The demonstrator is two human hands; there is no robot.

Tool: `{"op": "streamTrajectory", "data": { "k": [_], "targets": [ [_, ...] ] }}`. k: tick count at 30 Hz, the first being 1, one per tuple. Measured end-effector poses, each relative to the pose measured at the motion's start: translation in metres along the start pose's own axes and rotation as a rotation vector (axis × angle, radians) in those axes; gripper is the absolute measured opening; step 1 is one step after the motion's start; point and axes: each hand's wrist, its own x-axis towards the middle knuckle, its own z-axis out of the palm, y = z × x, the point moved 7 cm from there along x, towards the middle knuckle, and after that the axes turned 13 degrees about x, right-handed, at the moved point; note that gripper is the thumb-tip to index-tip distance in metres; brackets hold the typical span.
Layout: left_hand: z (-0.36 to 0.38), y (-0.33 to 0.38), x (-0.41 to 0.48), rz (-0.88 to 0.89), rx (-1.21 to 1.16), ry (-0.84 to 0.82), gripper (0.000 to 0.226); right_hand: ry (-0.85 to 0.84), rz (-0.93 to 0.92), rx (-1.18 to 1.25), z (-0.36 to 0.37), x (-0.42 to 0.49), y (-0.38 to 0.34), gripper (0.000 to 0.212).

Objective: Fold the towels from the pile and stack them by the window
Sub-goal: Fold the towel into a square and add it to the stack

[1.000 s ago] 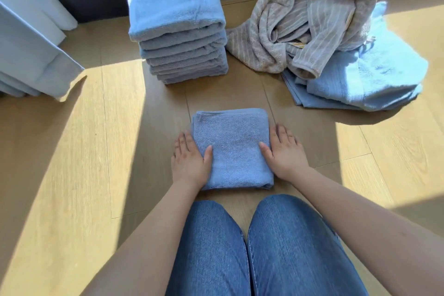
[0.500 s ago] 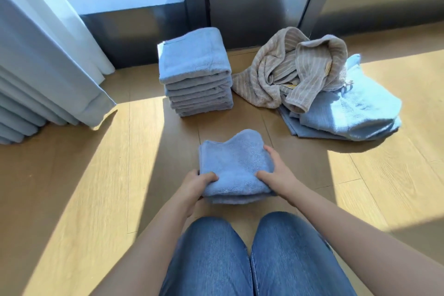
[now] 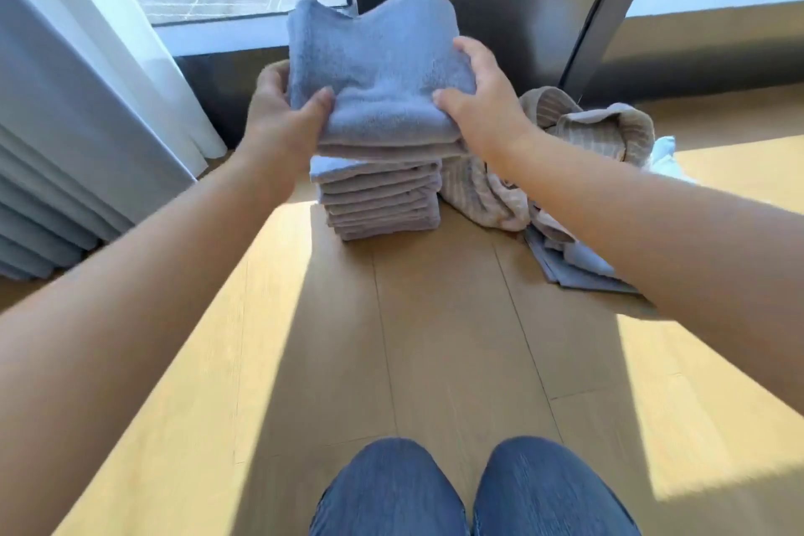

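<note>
A folded blue towel hangs in the air just above the stack of folded blue towels by the window. My left hand grips its left edge, thumb on top. My right hand grips its right edge, thumb on top too. The towel's far end sags upward in two humps. To the right of the stack lies the unfolded pile: a beige striped towel over light blue towels, partly hidden by my right forearm.
A white curtain hangs at the left, down to the wooden floor. The dark window frame stands right behind the stack. My knees in blue jeans are at the bottom edge.
Both hands took hold of the folded towel on the floor, lifted it and carried it forward over the stack. The view tilted up toward the window.
</note>
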Motion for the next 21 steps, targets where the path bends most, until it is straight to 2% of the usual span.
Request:
{"op": "streamTrajectory", "data": {
  "k": [3,7,11,13,21],
  "targets": [
    [0.0,-0.011,0.042,-0.027,0.024,0.045,0.045,-0.028,0.025,-0.053,0.017,0.042,0.003,0.056],
    [0.014,-0.05,0.075,-0.133,0.03,-0.002,0.044,-0.031,0.073,-0.083,0.037,0.071,0.033,0.056],
    [0.038,-0.104,0.071,-0.334,0.194,-0.082,0.041,-0.17,0.278,-0.192,0.052,0.072,0.087,0.06],
    [0.047,-0.126,0.061,-0.4,0.258,-0.104,0.042,-0.191,0.308,-0.225,0.055,0.066,0.103,0.061],
    [0.044,-0.116,0.057,-0.291,0.372,-0.119,0.039,-0.162,0.276,-0.296,0.054,0.066,0.102,0.056]
  ]
}}
